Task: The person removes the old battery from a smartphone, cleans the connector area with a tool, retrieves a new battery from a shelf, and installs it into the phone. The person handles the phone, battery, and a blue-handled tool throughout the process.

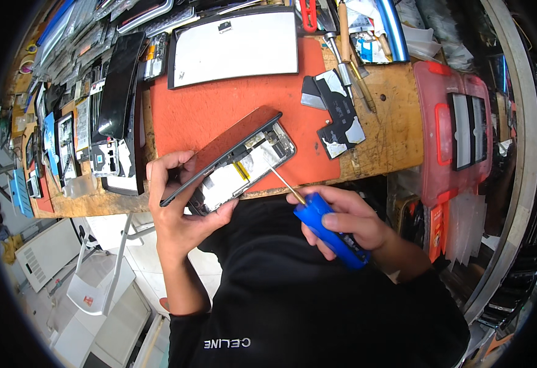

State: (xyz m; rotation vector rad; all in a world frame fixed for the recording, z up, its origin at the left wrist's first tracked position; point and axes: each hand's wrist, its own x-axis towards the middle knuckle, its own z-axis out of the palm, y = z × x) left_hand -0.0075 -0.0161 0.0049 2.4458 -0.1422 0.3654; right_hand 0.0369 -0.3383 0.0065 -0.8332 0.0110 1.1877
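My left hand (171,211) grips the near left end of an opened phone (219,187), held tilted above the bench's front edge. Inside it show a white surface, a yellow strip and bare parts near the right end. Its dark panel (225,141) stands up at an angle along the far side. Wrapped in my right hand (363,218) is a blue powered screwdriver (326,230) with a long thin bit. The bit points up and left into the phone's open right part; whether the tip touches is too small to tell.
An orange-red mat (188,104) covers the wooden bench (397,135). On it lie a white-faced panel (234,49) and black cut-out plates (342,116). Hand tools (345,67) rest at the back right. Phone parts crowd the left; a pink clear case (434,122) sits right.
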